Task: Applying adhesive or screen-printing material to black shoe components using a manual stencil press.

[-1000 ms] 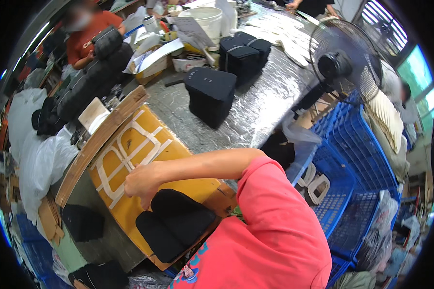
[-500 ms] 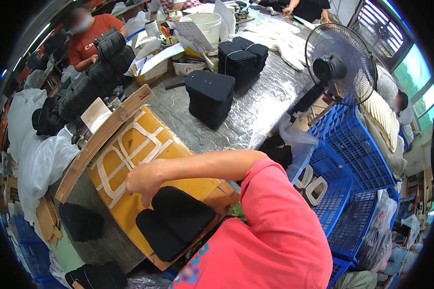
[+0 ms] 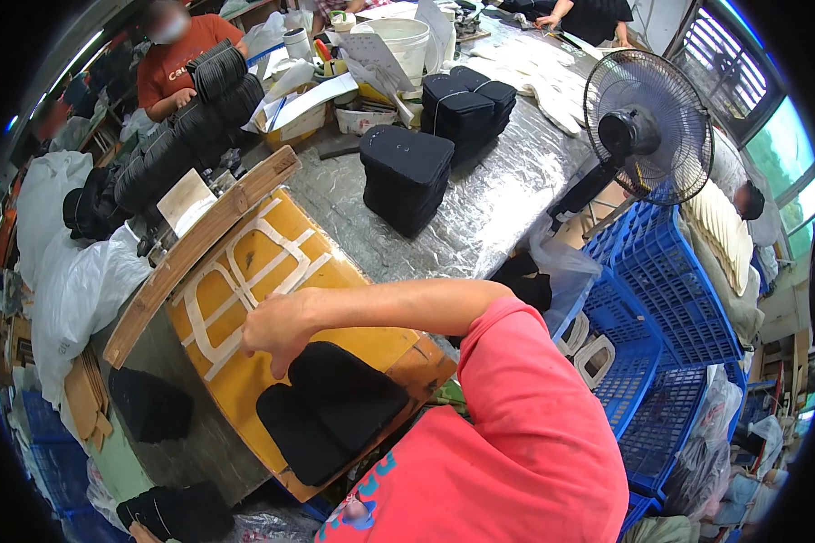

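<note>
My right hand (image 3: 281, 331) is over the yellow board (image 3: 321, 242), its fingers bent down and closed; what they hold, if anything, is hidden. Beside it, two black fabric pieces (image 3: 330, 412) with rounded ends lie side by side, partly overlapping. Just beyond the hand, cream frame-shaped strips (image 3: 210, 312) rest on the board. At the lower left edge my left hand (image 3: 140, 532) shows only in part, its fingers on a black fabric bundle (image 3: 179, 512). Another black piece (image 3: 149, 404) lies on the grey tabletop left of the board.
A curved wooden bar (image 3: 204, 253) stands along the board's far left edge. Black stacks (image 3: 407, 181) sit on the metal-covered table (image 3: 507, 181). A fan (image 3: 643, 131) and blue crates (image 3: 625, 362) are on the right. A co-worker (image 3: 186, 63) handles black bundles at the far left.
The view has shifted slightly. My right hand stays at nearly the same spot on the board. More of my left hand's bundle shows, a little farther left.
</note>
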Motion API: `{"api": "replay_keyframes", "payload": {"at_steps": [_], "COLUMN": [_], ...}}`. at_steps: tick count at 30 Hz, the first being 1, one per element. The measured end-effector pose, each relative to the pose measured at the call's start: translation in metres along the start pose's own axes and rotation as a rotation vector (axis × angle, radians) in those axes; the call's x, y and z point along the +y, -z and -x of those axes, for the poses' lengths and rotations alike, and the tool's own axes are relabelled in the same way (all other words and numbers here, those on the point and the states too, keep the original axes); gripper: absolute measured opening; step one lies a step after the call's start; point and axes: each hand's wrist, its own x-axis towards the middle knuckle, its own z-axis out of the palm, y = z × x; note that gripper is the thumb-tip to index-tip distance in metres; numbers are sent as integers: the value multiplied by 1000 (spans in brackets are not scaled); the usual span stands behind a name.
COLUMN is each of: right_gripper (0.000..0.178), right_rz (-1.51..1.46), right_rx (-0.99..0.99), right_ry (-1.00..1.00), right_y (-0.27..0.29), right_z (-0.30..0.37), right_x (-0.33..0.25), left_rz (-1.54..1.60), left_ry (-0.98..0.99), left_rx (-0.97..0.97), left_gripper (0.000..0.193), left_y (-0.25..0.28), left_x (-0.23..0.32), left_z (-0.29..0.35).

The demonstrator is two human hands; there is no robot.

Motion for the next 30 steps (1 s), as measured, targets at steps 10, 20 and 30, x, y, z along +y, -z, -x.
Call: {"api": "replay_keyframes", "payload": {"at_steps": [10, 20, 30], "right_gripper": [57, 81, 64], "right_rz": [-64, -539, -1017], "right_rx": [39, 241, 193], "right_ry": [151, 434, 203], "right_y": [4, -17, -30], "right_z": [-21, -105, -97], "right_x": [-17, -97, -77], "left_rz": [118, 653, 866], "left_ry": [20, -159, -16], "left_rx": [-24, -306, -312], "left_gripper": [25, 6, 6], "left_y": [51, -54, -90], "left_x": [0, 299, 325], "left_z": [-3, 41, 21]}}
